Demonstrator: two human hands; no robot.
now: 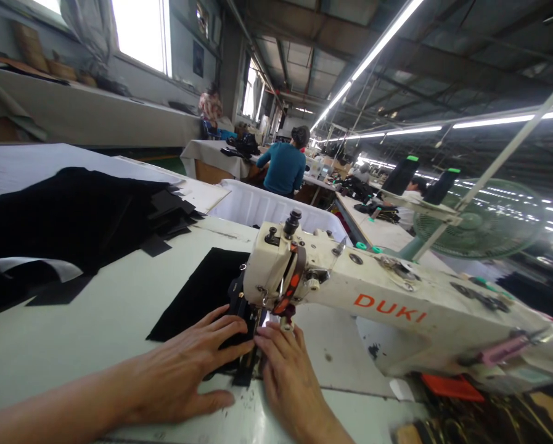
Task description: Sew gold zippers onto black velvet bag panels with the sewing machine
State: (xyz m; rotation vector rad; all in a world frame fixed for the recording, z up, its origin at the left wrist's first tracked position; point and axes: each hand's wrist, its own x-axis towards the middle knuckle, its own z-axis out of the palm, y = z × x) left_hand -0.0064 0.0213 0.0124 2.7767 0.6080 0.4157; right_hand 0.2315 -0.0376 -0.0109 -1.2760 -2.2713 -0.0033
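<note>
Black fabric point(197, 290) lies flat on the pale table, its right edge under the head of a white sewing machine point(276, 265) marked DUKI. My left hand point(188, 357) rests with fingers stretched and apart across the fabric, their tips just left of the needle area. In front of the presser foot, my right hand point(285, 357) has its fingers bent and together on the near end of a narrow black strip point(243, 375). Its thumb is mostly hidden. The fingertips of both hands almost meet, and the needle point is hidden.
Black fabric pieces point(82, 216) are heaped on the table's left. Behind the machine stands a white plastic bin point(280, 209). Thread cones point(400, 176) and a green fan point(479, 219) are at right. A person in a teal top point(283, 166) sits beyond, facing away.
</note>
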